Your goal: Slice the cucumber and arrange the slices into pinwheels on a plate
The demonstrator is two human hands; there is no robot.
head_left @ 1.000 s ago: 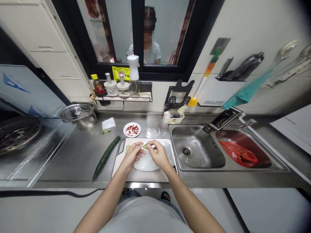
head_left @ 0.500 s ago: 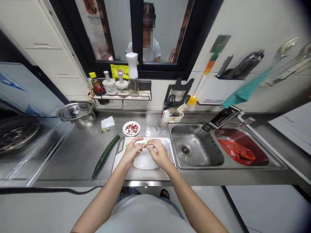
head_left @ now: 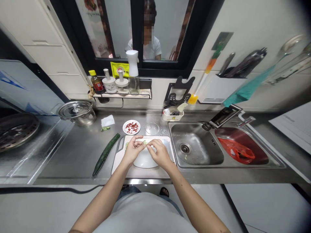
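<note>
The left hand [head_left: 132,150] and right hand [head_left: 158,153] both pinch a small green slice [head_left: 144,142], the white plate [head_left: 145,162] at its six o'clock. Uneven tugging could tear it, or make it slip.

Moderate indoor light, streaky glare on the steel counter [head_left: 70,149], wide-angle stretch toward the edges, dark upper-right corner.

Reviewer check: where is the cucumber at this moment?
In the head view, the cucumber lies on the steel counter, left of the cutting board, its far end pointing toward the white plate of red pieces.
</note>
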